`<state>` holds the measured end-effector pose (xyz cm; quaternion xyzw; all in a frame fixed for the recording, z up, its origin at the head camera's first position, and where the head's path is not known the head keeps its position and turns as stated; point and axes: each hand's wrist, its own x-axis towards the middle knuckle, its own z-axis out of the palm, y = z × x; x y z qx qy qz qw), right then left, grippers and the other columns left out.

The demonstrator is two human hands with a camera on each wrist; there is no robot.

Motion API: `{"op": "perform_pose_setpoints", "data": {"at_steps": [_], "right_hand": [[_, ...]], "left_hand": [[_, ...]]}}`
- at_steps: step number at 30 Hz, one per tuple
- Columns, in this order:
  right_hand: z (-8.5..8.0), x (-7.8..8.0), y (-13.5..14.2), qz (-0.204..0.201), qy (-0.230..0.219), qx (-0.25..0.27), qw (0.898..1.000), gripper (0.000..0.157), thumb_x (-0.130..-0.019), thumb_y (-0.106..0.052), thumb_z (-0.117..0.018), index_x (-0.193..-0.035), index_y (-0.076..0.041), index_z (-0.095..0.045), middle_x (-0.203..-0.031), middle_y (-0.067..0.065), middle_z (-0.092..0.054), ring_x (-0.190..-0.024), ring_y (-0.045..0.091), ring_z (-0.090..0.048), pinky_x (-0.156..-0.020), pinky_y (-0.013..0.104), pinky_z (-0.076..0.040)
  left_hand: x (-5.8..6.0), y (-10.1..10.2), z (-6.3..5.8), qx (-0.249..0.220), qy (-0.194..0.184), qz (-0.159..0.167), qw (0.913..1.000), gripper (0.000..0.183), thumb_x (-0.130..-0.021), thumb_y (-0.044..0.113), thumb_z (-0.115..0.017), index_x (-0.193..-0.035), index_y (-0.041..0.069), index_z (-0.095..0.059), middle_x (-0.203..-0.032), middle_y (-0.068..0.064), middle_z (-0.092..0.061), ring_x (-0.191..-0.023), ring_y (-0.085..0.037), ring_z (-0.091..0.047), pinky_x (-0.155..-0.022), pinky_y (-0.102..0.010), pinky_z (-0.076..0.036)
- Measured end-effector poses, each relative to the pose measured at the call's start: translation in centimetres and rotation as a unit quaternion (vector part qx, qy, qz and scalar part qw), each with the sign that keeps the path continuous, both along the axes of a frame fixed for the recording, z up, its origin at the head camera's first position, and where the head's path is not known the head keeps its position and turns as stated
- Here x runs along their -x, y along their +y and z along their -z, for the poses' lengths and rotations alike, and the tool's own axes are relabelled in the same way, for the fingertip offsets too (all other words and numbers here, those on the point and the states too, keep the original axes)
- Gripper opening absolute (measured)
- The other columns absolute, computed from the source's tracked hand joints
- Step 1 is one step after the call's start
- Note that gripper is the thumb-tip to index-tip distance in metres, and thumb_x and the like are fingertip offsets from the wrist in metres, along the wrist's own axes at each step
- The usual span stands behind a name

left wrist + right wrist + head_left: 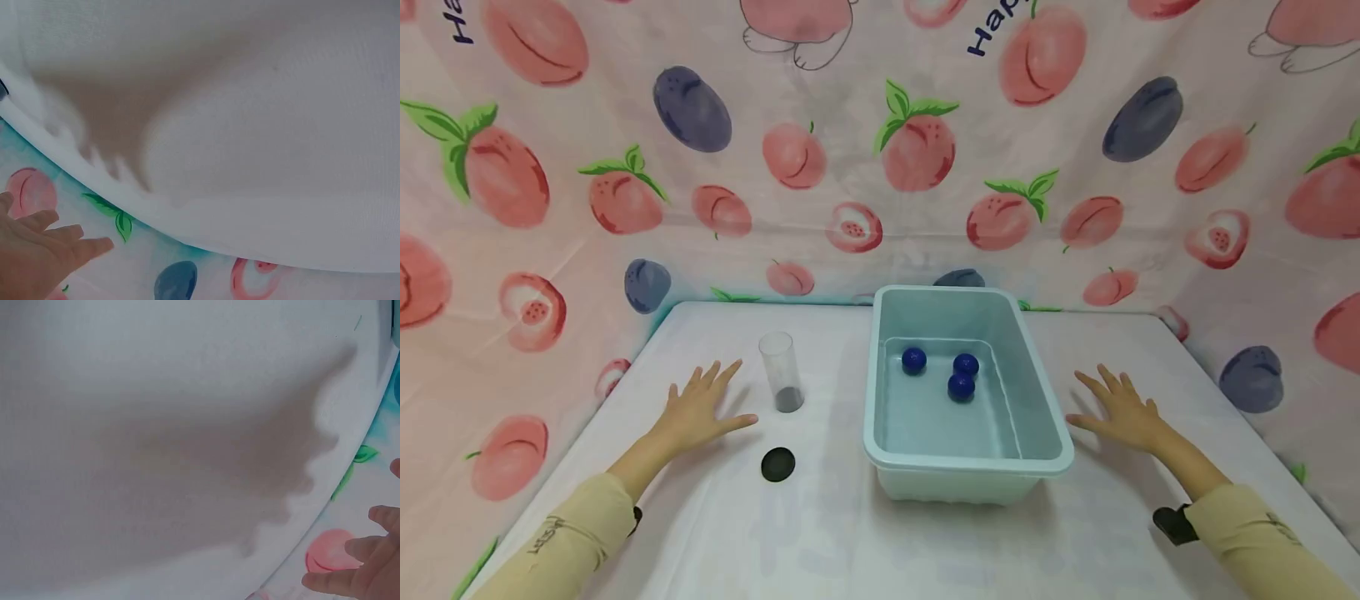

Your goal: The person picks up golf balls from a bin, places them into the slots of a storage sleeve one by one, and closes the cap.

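Observation:
My left hand [695, 412] is spread over the left part of the table, fingers straight, holding nothing. Just right of it stands a clear cylinder [781, 367] with a dark bottom. A flat black disc [778, 464] lies in front of the cylinder. On the right, my right hand [1123, 414] is also spread and holds nothing, its thumb close to a pale blue plastic basin [970, 463]. Inside the basin are three dark blue balls [913, 360], two of them side by side. Each wrist view shows spread fingers and a hand's shadow on the white tabletop.
The white-covered table [820, 542] ends at a back edge against a fruit-print cloth [850, 108], which also hangs along both sides. The basin's raised walls stand between the cylinder and my right hand. A black strap piece [1176, 526] shows at the right sleeve.

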<state>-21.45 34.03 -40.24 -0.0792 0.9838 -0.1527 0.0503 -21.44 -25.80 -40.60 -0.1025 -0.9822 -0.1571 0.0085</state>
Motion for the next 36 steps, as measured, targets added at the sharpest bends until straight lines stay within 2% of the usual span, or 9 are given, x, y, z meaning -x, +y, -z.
{"op": "perform_pose_setpoints", "data": {"at_steps": [6, 11, 16, 20, 26, 29, 36], "right_hand": [[-0.05, 0.05, 0.10, -0.010, 0.003, 0.007, 1.000, 0.080, -0.084, -0.048, -0.062, -0.140, 0.002, -0.035, -0.143, 0.040, -0.022, -0.126, 0.065, -0.019, -0.088, 0.083, -0.020], [0.25, -0.02, -0.01, -0.011, 0.008, 0.010, 1.000, 0.075, -0.086, -0.045, -0.062, -0.135, 0.006, -0.040, -0.140, 0.040, -0.027, -0.122, 0.063, -0.030, -0.086, 0.077, -0.032], [0.23, 0.10, -0.25, -0.009, 0.013, 0.023, 1.000, 0.071, -0.085, -0.042, -0.065, -0.132, 0.008, -0.044, -0.137, 0.039, -0.033, -0.121, 0.060, -0.035, -0.087, 0.073, -0.037], [-0.09, 0.45, -0.40, -0.010, 0.026, 0.036, 0.999, 0.068, -0.084, -0.039, -0.068, -0.129, 0.008, -0.048, -0.132, 0.038, -0.042, -0.118, 0.056, -0.041, -0.088, 0.069, -0.040], [-0.30, 0.53, -0.46, -0.012, 0.058, 0.067, 0.996, 0.051, -0.086, -0.026, -0.068, -0.120, 0.010, -0.054, -0.117, 0.036, -0.056, -0.103, 0.054, -0.054, -0.079, 0.061, -0.050], [-0.27, 0.46, -0.59, -0.005, 0.065, 0.086, 0.994, 0.046, -0.086, -0.021, -0.069, -0.116, 0.012, -0.056, -0.111, 0.035, -0.059, -0.099, 0.052, -0.057, -0.078, 0.058, -0.052], [-0.52, 0.45, -0.82, 0.003, 0.079, 0.131, 0.988, 0.040, -0.088, -0.015, -0.066, -0.113, 0.014, -0.056, -0.107, 0.035, -0.061, -0.095, 0.049, -0.062, -0.077, 0.054, -0.054]], "left_hand": [[0.22, -0.05, 0.16, -0.022, 0.032, 0.014, 0.9991, 0.086, -0.079, 0.049, -0.070, -0.143, 0.005, -0.035, -0.147, -0.034, -0.026, -0.133, -0.057, -0.022, -0.097, -0.072, -0.030], [0.27, -0.19, 0.70, -0.027, 0.062, 0.022, 0.9975, 0.074, -0.081, 0.039, -0.071, -0.138, 0.001, -0.043, -0.139, -0.031, -0.042, -0.128, -0.051, -0.037, -0.098, -0.066, -0.036], [0.27, -0.27, 0.74, -0.034, 0.094, 0.017, 0.9949, 0.058, -0.082, 0.034, -0.070, -0.127, -0.001, -0.055, -0.125, -0.025, -0.058, -0.116, -0.044, -0.053, -0.095, -0.057, -0.043], [0.14, -0.24, 0.35, -0.041, 0.099, 0.007, 0.9942, 0.050, -0.083, 0.031, -0.069, -0.121, 0.000, -0.061, -0.119, -0.022, -0.063, -0.111, -0.042, -0.057, -0.092, -0.055, -0.046], [0.06, -0.45, 0.37, -0.069, 0.106, -0.001, 0.9920, 0.043, -0.081, 0.024, -0.072, -0.117, 0.001, -0.064, -0.106, -0.020, -0.068, -0.097, -0.038, -0.063, -0.082, -0.052, -0.049], [0.03, -0.64, 0.58, -0.094, 0.107, -0.005, 0.9898, 0.044, -0.079, 0.021, -0.075, -0.116, 0.000, -0.064, -0.101, -0.020, -0.070, -0.092, -0.037, -0.064, -0.080, -0.052, -0.050], [0.45, -0.64, 0.57, -0.154, 0.106, -0.017, 0.9822, 0.048, -0.078, 0.019, -0.077, -0.118, -0.001, -0.062, -0.101, -0.022, -0.069, -0.094, -0.038, -0.065, -0.083, -0.051, -0.052]]}}
